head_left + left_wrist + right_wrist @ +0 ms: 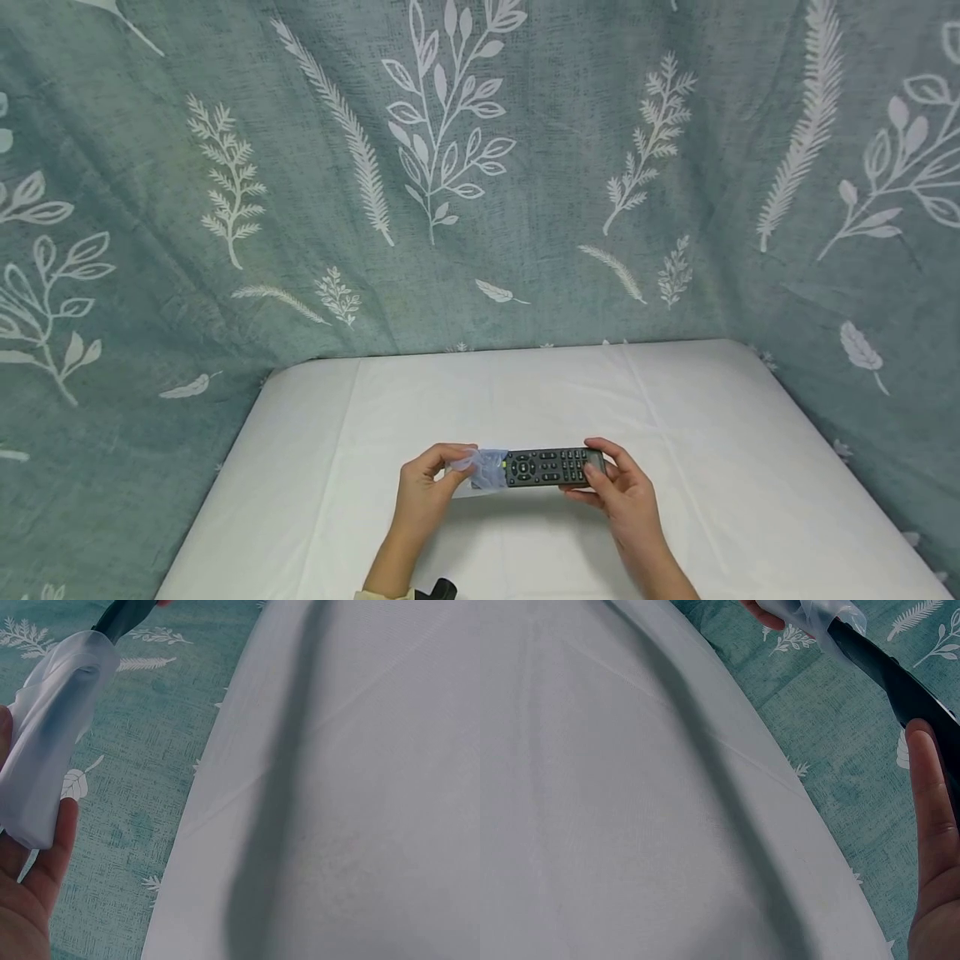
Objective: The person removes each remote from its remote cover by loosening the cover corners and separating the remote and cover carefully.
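A black remote control [543, 467] with rows of buttons is held level above the white table, its left part inside a translucent plastic sleeve [489, 469]. My left hand [426, 492] pinches the sleeve's left end between thumb and fingers; the left wrist view shows the sleeve [56, 727] bunched loosely around the remote. The bare right end of the remote is gripped by my right hand [624, 497], thumb on the button face and fingers along the edges. In the right wrist view, the dark remote [885, 671] runs out of the sleeve's mouth [832, 621].
A white cloth [525, 400] with fold lines covers the table, and the remote's shadow falls on it. Green fabric with white leaf prints [555, 167] hangs behind and at both sides. A black strap piece [438, 590] shows at my left wrist.
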Tool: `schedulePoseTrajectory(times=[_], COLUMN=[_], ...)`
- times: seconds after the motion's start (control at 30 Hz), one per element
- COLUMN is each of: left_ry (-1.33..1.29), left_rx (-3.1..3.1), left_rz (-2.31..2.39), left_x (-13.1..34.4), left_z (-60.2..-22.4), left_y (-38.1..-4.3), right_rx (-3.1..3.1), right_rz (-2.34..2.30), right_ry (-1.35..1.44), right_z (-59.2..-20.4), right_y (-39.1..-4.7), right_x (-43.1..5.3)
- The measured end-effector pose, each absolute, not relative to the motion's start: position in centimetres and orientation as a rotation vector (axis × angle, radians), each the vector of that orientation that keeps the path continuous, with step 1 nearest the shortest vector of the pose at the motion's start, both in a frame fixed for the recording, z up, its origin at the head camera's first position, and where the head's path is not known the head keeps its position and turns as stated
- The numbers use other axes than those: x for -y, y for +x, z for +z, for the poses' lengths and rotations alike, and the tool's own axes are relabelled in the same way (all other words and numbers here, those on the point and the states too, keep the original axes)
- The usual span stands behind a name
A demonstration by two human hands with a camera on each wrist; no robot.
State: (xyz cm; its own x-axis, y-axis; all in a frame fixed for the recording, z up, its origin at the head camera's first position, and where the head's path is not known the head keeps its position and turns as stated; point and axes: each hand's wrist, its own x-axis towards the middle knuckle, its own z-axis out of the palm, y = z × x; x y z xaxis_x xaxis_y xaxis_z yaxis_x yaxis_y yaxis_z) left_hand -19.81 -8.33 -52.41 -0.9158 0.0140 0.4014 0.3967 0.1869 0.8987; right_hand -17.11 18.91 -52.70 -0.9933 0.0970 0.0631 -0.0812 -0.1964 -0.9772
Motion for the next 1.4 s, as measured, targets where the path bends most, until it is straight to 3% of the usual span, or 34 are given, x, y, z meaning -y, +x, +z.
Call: schedulePoseTrajectory(times=[1.4], left_ry=[-0.242], left_rx=[2.232], left_rz=[-1.742], left_x=[8.73], left_z=[-52.82], left_y=[-19.75], right_rx=[1.928], right_rz=[2.329], right_ry=[-0.101], right_z=[-53.39], right_y=[-17.02], right_x=[-19.72])
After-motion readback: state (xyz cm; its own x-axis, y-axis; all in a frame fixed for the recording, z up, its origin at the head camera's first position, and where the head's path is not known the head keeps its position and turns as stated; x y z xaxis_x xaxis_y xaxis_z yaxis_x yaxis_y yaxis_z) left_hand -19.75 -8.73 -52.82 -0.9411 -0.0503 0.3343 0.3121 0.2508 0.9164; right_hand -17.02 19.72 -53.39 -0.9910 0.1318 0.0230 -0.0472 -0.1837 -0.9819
